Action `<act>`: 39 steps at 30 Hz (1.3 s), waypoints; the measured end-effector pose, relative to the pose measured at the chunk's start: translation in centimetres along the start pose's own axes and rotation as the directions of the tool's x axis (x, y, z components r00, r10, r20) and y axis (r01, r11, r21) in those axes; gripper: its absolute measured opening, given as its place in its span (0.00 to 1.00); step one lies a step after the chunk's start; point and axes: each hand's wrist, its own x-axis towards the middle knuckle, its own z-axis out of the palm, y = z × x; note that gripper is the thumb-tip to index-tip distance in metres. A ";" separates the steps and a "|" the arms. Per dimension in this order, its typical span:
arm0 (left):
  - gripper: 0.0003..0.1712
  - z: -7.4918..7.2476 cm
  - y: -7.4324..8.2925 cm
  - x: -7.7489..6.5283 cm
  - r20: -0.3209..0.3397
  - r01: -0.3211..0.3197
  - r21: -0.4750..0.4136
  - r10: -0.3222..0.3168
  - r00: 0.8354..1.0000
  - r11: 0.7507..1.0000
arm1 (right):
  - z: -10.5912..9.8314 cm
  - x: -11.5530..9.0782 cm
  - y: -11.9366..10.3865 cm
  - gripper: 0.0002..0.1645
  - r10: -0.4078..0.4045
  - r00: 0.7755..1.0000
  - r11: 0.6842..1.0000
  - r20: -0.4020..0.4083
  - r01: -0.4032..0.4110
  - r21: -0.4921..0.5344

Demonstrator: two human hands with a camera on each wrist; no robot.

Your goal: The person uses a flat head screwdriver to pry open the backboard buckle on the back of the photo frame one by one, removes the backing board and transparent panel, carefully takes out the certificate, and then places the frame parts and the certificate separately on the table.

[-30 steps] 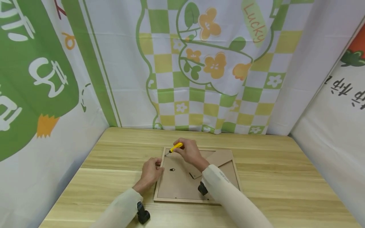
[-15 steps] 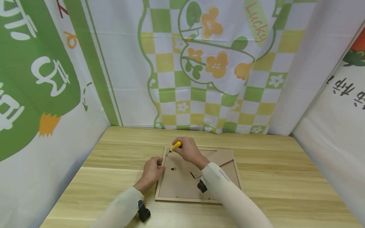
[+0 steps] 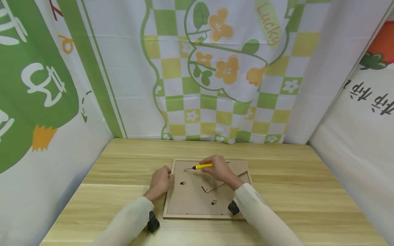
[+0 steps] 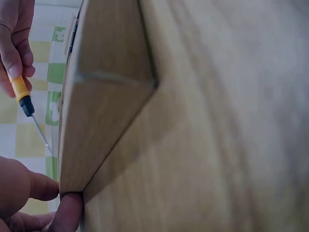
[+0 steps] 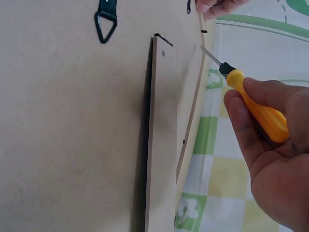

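A wooden picture frame (image 3: 166,205) lies face down, its brown backing board (image 3: 191,200) showing. My left hand (image 3: 161,179) grips the frame's left edge. In the left wrist view one fingertip (image 4: 70,212) is under the edge and another finger lies at its upper side. My right hand (image 3: 218,168) holds a small screwdriver (image 3: 204,166) by its yellow handle, fingertips and thumb around it. The thin metal shaft points left, its tip over the upper left part of the backing. In the right wrist view the screwdriver (image 5: 265,113) slants towards the frame's edge.
The backing carries a slanted stand leg (image 5: 164,121) and two black triangular hangers, one (image 3: 183,183) near the left side and one (image 3: 213,202) lower down. A small dark tab (image 5: 204,31) shows at the frame's edge. Printed curtains surround the wooden table (image 3: 307,191).
My right hand has drawn the screwdriver right, away from the frame's upper left corner, and lowered its handle flatter. The lower hanger has come into view. My left hand stays on the left edge.
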 end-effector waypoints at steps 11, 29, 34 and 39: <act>0.20 -0.2 1.0 -1.6 0.082 0.047 -0.079 -0.041 0.996 0.996 | -0.4 -0.8 0.3 0.15 0.022 0.994 0.999 -0.103 -0.019 0.035; 0.13 -1.1 0.8 5.1 0.128 -0.380 0.038 0.373 0.919 0.924 | -1.8 -2.3 1.0 0.15 0.045 0.988 0.992 -0.145 -0.026 0.125; 0.11 -0.7 0.6 5.9 0.126 -0.375 0.090 0.363 0.923 0.923 | -2.0 -2.3 1.1 0.15 0.024 0.992 0.994 -0.123 -0.010 0.109; 0.06 -0.3 0.5 6.0 0.127 -0.347 0.128 0.332 0.935 0.929 | -2.4 -2.4 1.8 0.15 0.053 0.991 0.994 -0.119 -0.041 0.104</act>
